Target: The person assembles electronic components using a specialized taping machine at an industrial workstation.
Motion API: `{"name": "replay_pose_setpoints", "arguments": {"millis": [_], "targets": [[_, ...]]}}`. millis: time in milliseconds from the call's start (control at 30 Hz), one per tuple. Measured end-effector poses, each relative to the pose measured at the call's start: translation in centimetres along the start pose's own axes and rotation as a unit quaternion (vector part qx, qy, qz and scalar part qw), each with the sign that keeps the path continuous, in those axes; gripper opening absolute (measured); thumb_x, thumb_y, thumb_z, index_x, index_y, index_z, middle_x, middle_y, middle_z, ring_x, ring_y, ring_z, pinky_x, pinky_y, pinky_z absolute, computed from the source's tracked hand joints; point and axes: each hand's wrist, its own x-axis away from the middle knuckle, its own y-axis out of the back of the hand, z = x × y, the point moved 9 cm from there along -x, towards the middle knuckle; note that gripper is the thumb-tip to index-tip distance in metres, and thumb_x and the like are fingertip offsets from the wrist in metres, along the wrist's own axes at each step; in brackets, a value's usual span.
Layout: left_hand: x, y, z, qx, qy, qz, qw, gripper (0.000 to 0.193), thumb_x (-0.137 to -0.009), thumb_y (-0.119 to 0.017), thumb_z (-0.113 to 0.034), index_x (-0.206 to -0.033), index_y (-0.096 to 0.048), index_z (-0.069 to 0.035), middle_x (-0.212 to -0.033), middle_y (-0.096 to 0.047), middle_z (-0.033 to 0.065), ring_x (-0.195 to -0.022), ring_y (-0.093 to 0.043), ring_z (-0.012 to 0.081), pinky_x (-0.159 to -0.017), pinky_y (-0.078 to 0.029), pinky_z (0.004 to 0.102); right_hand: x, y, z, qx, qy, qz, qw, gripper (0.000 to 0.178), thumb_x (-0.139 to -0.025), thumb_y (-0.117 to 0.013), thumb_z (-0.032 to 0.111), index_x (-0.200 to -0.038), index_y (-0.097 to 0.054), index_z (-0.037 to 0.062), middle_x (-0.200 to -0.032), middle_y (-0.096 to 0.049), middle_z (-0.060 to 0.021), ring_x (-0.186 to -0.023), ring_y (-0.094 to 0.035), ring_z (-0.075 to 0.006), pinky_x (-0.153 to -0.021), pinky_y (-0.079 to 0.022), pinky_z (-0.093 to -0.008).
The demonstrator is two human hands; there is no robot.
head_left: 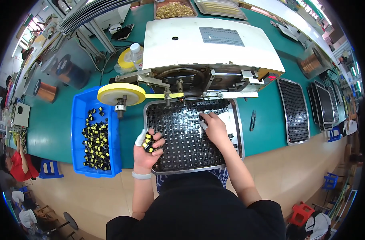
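Note:
My left hand (pixel 142 157) is palm up beside the tray's left edge, fingers curled around several small black coil bobbins (pixel 148 140) wrapped in yellow tape. A white cover sits on its thumb. My right hand (pixel 215 127) reaches over the metal tray (pixel 241 140), its fingers pinched together at the black parts in the upper right. Whatever lies between those fingertips is hidden. Rows of small black parts (pixel 182 140) fill most of the tray. Just beyond it stands a white taping machine (pixel 170 44) with a yellow tape roll (pixel 121 95) on its left.
A blue bin (pixel 115 152) of yellow-taped bobbins (pixel 96 146) is left of the tray. Small snips (pixel 253 121) lie to the right, before another filled tray (pixel 293 112). A bottle (pixel 136 54) and copper wire spools (pixel 45 91) stand farther back. Another person (pixel 22 166) sits far left.

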Motion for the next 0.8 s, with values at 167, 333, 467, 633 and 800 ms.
{"name": "replay_pose_setpoints", "arguments": {"millis": [167, 333, 467, 633, 800], "targets": [[2.7, 1.0, -1.4, 0.032, -0.052, -0.004, 0.998, 0.022, -0.097, -0.049, -0.033, -0.099, -0.052, -0.011, -0.089, -0.040, 0.0013, -0.076, -0.040, 0.0144, -0.052, -0.039, 0.0258, -0.5, -0.8, -0.6, 0.025, 0.010, 0.023, 0.999, 0.023, -0.081, -0.065, 0.008, -0.103, -0.064, 0.0069, -0.093, -0.065, -0.0151, -0.085, -0.063, -0.0347, -0.076, -0.051, -0.0416], [4.1, 1.6, -0.8, 0.042, -0.061, -0.001, 0.997, 0.022, -0.097, -0.048, -0.033, -0.098, -0.052, -0.011, -0.089, -0.040, 0.0012, -0.077, -0.040, 0.0144, -0.052, -0.039, 0.0259, -0.2, -1.2, -1.6, 0.001, -0.053, 0.082, 0.995, 0.024, -0.081, -0.068, 0.016, -0.103, -0.061, 0.0082, -0.081, -0.066, -0.0155, -0.079, -0.064, -0.0357, -0.070, -0.050, -0.0423], [3.8, 1.4, 0.1, 0.038, -0.058, 0.000, 0.998, 0.023, -0.097, -0.047, -0.034, -0.098, -0.052, -0.011, -0.089, -0.040, 0.0017, -0.077, -0.040, 0.0147, -0.053, -0.040, 0.0259, 0.4, -1.2, -1.5, -0.022, -0.012, 0.071, 0.997, 0.026, -0.083, -0.067, 0.020, -0.105, -0.061, 0.0078, -0.079, -0.066, -0.0160, -0.078, -0.064, -0.0345, -0.070, -0.050, -0.0433], [3.5, 0.9, 0.7, 0.030, -0.060, 0.024, 0.997, 0.024, -0.097, -0.047, -0.034, -0.097, -0.051, -0.011, -0.089, -0.040, 0.0022, -0.078, -0.041, 0.0149, -0.053, -0.041, 0.0263, 0.3, -1.3, -2.0, -0.079, -0.025, 0.091, 0.992, 0.025, -0.082, -0.067, 0.014, -0.104, -0.061, 0.0052, -0.080, -0.065, -0.0156, -0.075, -0.063, -0.0331, -0.069, -0.049, -0.0397], [3.4, 0.6, 0.7, 0.036, -0.062, 0.022, 0.997, 0.023, -0.097, -0.048, -0.034, -0.097, -0.050, -0.011, -0.090, -0.040, 0.0022, -0.078, -0.041, 0.0148, -0.054, -0.042, 0.0266, 0.4, -1.2, -2.9, -0.152, -0.029, 0.100, 0.983, 0.024, -0.083, -0.067, 0.009, -0.105, -0.061, 0.0019, -0.071, -0.058, -0.0104, -0.060, -0.056, -0.0214, -0.059, -0.047, -0.0349]]}}
